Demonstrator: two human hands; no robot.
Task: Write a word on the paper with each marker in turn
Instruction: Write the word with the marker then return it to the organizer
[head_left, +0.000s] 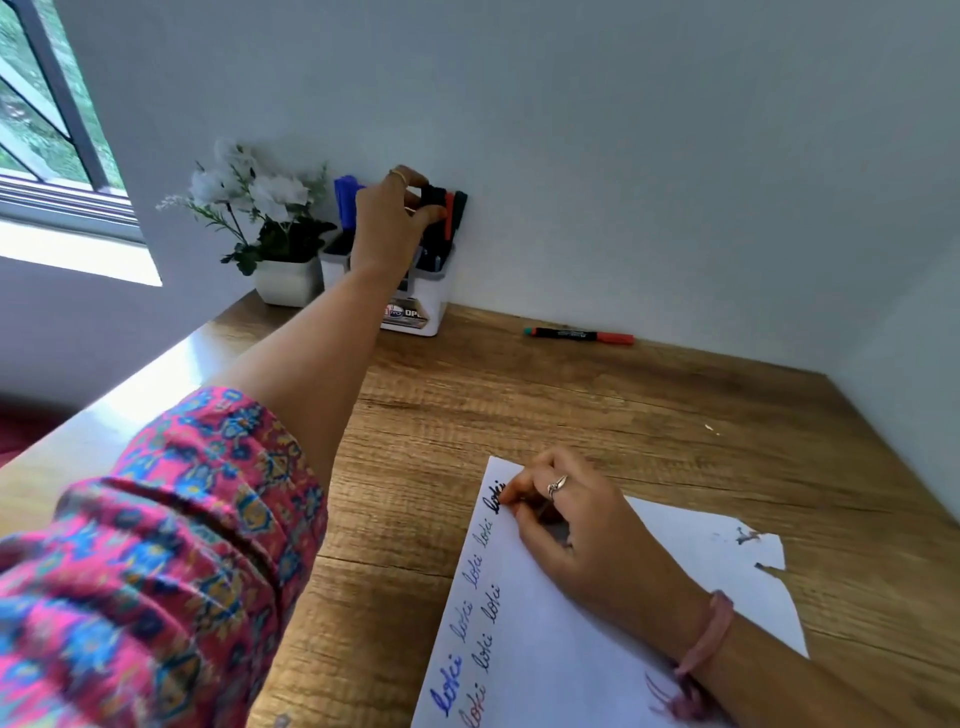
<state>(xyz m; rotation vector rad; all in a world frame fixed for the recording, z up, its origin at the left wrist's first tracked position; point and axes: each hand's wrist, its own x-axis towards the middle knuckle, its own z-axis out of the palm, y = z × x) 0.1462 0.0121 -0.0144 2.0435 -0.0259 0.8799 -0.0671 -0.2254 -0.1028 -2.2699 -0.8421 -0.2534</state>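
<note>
My left hand (392, 218) reaches to the white marker holder (415, 306) at the back wall and pinches the top of a black marker (434, 200) that stands in it. Red, dark green and blue markers (347, 200) stand in the same holder. The white paper (571, 649) lies at the front right, with "loki" written several times along its left edge in blue and black. My right hand (576, 535) rests on the paper's top corner, fingers loosely curled beside the topmost black word; I see nothing in it.
A black marker with a red cap (579, 335) lies loose on the wooden table (519, 405) near the back wall. A white pot of white flowers (283, 244) stands left of the holder. The window is at far left.
</note>
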